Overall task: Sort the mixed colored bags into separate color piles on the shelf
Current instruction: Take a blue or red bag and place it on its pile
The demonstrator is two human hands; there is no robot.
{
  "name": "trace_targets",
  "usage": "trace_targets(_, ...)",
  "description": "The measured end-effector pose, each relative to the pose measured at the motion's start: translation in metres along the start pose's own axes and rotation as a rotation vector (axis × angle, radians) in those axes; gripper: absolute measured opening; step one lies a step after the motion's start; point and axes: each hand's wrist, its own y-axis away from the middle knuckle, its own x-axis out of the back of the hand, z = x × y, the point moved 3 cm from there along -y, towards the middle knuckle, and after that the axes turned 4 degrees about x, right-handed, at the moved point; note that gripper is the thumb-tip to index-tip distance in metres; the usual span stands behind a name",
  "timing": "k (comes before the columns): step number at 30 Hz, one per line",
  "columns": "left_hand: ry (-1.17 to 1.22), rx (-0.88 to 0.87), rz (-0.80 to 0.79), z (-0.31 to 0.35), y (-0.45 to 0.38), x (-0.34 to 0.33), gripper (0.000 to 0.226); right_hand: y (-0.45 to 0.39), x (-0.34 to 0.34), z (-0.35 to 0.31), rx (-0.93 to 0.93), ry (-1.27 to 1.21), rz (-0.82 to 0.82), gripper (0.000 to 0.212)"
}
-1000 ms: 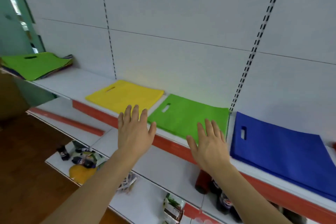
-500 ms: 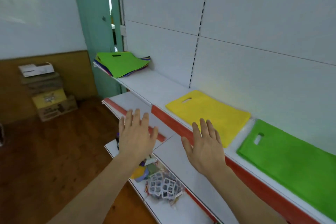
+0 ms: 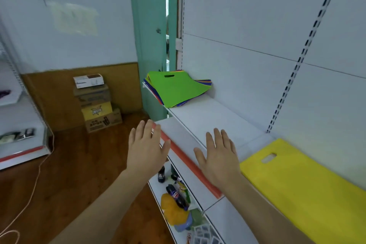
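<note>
The white upper shelf (image 3: pixel 213 117) runs from ten o'clock down to four o'clock. At its far end, toward twelve o'clock, lies a mixed stack of bags (image 3: pixel 176 90) with a green one on top, overhanging the shelf's front edge. Well apart from it, at three to four o'clock, a yellow bag (image 3: pixel 309 182) lies flat with its handle slot toward the back panel.

Matt cloth-like yellow bag (image 3: pixel 309 186) on smooth white shelf (image 3: pixel 208 123), glossy wooden floor (image 3: pixel 65 172)

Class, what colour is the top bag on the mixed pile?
Green, seen in the head view: the top bag.
</note>
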Motion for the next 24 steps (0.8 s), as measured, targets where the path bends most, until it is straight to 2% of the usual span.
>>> trace_targets(5,0.016,0.035,-0.014,-0.049,-0.056,-0.029,0.07,-0.071,-0.03,-0.036,0.017,0.029,-0.026,0.08)
trace_targets(12,0.026,-0.061,-0.016,-0.112,-0.163,-0.059,0.069,-0.171,-0.057,-0.087,-0.049,0.085,-0.023,0.077)
trace_targets(16,0.056,-0.166,0.0,-0.131,-0.22,-0.066,0.067,-0.217,-0.062,-0.105,-0.128,0.112,0.025,0.075)
trace_targets(24,0.102,-0.262,-0.058,-0.142,-0.302,-0.113,0.069,-0.29,-0.102,-0.114,-0.239,0.102,0.026,0.078)
